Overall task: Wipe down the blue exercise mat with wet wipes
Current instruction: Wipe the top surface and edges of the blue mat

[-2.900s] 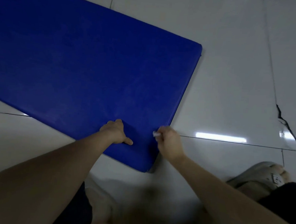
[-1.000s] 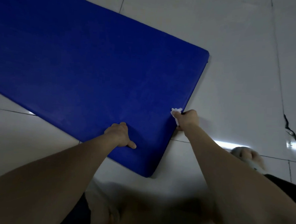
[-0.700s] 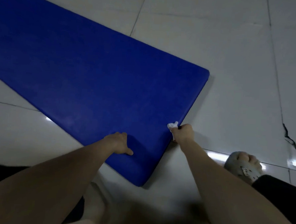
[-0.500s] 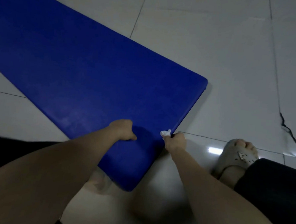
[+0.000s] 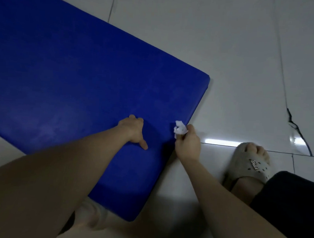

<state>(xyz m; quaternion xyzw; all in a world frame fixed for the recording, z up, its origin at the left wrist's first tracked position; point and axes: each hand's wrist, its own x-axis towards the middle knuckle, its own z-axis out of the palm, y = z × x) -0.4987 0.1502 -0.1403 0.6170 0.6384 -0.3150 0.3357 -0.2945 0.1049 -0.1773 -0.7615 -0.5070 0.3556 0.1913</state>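
**Pale tiled floor [image 5: 237, 59], blue exercise mat [image 5: 82, 69] spread slantwise across it**

Nearest, leans on the mat's near end with the left hand [image 5: 133, 130], fingers curled and holding nothing, thumb stretched out along the blue surface. Just to the right, pinches a crumpled white wet wipe [image 5: 179, 130] in the closed fingers of the right hand [image 5: 187, 146], right at the mat's side edge where it meets the tiles. Further right, plants a foot in a pale sandal [image 5: 250, 163] on the floor, apart from the mat. Beyond, shows a dark crack [image 5: 295, 129] in one tile.
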